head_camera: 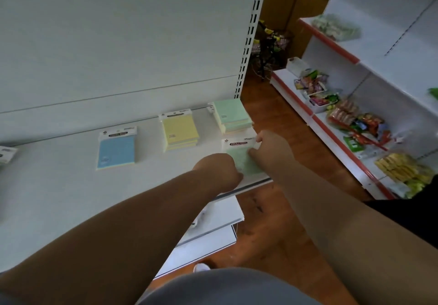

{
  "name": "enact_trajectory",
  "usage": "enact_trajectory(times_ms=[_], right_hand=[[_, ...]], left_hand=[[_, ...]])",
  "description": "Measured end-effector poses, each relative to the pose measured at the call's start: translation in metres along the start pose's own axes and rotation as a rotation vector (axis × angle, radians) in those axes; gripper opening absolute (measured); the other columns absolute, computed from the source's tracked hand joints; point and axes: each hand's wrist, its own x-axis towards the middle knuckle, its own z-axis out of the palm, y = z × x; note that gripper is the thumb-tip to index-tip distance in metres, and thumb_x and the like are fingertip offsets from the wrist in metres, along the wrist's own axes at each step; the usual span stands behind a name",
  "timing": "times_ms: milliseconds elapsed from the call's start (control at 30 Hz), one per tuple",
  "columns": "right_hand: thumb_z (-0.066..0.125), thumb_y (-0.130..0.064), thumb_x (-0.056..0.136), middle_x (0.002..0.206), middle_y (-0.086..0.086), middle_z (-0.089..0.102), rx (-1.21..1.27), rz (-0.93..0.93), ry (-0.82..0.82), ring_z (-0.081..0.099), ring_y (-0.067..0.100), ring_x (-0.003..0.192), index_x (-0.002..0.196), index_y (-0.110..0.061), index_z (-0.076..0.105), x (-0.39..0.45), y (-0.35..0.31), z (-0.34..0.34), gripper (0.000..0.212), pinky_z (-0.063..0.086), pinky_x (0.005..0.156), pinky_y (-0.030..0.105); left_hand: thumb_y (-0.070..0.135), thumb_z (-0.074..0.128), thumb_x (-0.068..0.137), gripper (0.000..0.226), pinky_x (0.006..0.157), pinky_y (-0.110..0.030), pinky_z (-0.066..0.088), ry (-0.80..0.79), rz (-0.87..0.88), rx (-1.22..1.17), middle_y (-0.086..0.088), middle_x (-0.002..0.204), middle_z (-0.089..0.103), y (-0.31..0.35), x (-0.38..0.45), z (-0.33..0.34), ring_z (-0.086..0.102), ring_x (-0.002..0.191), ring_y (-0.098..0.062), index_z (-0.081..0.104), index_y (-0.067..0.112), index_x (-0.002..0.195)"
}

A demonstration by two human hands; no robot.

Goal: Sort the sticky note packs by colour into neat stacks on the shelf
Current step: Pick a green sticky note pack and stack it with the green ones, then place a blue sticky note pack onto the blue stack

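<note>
Both hands, left hand point(220, 168) and right hand point(267, 146), are pinching a green pack point(244, 160) at the shelf point(59, 186) front edge, green stack point(233, 117) lying just beyond, yellow stack point(180, 130) and blue pack point(116, 149) leftward already sorted, one stray pack point(7, 154) far left remaining.

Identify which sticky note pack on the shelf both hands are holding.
The green pack at the shelf's front right edge, gripped by left hand and right hand; the others lie untouched.
</note>
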Motion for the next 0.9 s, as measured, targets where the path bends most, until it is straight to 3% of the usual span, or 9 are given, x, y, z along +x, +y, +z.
enact_trajectory(times_ms=[133,200,333,433,733,900], right_hand=[[0.070,-0.027,0.080,0.101,0.007,0.064,-0.012,0.021,0.089,0.064,0.027,0.089,0.102,-0.016,0.044,-0.013,-0.007,-0.001,0.036,0.056,0.073,0.041],[0.072,-0.026,0.080,0.107,0.006,0.063,0.001,0.006,0.106,0.066,0.027,0.092,0.106,-0.016,0.043,-0.020,-0.015,0.002,0.041,0.058,0.072,0.038],[0.071,-0.023,0.081,0.106,0.007,0.063,0.036,-0.104,0.142,0.065,0.025,0.093,0.105,-0.015,0.043,-0.033,-0.039,0.012,0.037,0.051,0.067,0.029],[0.069,-0.028,0.081,0.091,0.003,0.059,0.057,-0.171,0.119,0.061,0.024,0.084,0.096,-0.020,0.041,-0.043,-0.069,0.024,0.033,0.043,0.065,0.030],[0.067,-0.030,0.083,0.091,0.001,0.058,0.167,-0.429,0.073,0.056,0.020,0.079,0.098,-0.016,0.050,-0.098,-0.233,0.099,0.027,0.046,0.066,0.032],[0.065,-0.035,0.084,0.087,-0.006,0.058,0.264,-0.559,-0.045,0.054,0.012,0.075,0.094,-0.021,0.052,-0.144,-0.335,0.158,0.021,0.038,0.062,0.025]], left_hand=[[0.056,0.050,0.083,0.035,0.064,-0.029,0.039,0.150,-0.029,-0.004,0.000,0.079,0.051,-0.002,-0.006,0.004,0.052,0.076,-0.022,0.053,0.021,0.083],[0.057,0.050,0.083,0.036,0.064,-0.029,0.039,0.202,-0.051,-0.073,0.001,0.081,0.053,-0.008,-0.014,0.005,0.056,0.082,-0.022,0.054,0.022,0.085],[0.051,0.052,0.084,0.028,0.059,-0.027,0.037,0.257,-0.117,-0.193,0.006,0.076,0.057,-0.035,-0.036,0.003,0.055,0.077,-0.018,0.052,0.024,0.075],[0.049,0.051,0.086,0.030,0.055,-0.027,0.033,0.303,-0.151,-0.229,0.008,0.069,0.054,-0.069,-0.059,-0.002,0.052,0.070,-0.016,0.048,0.025,0.069],[0.046,0.049,0.086,0.028,0.054,-0.026,0.037,0.506,-0.358,-0.245,0.008,0.065,0.055,-0.227,-0.175,-0.025,0.054,0.064,-0.017,0.049,0.023,0.069],[0.044,0.049,0.086,0.022,0.056,-0.027,0.035,0.582,-0.502,-0.224,0.007,0.071,0.058,-0.322,-0.257,-0.026,0.053,0.066,-0.020,0.052,0.025,0.075]])
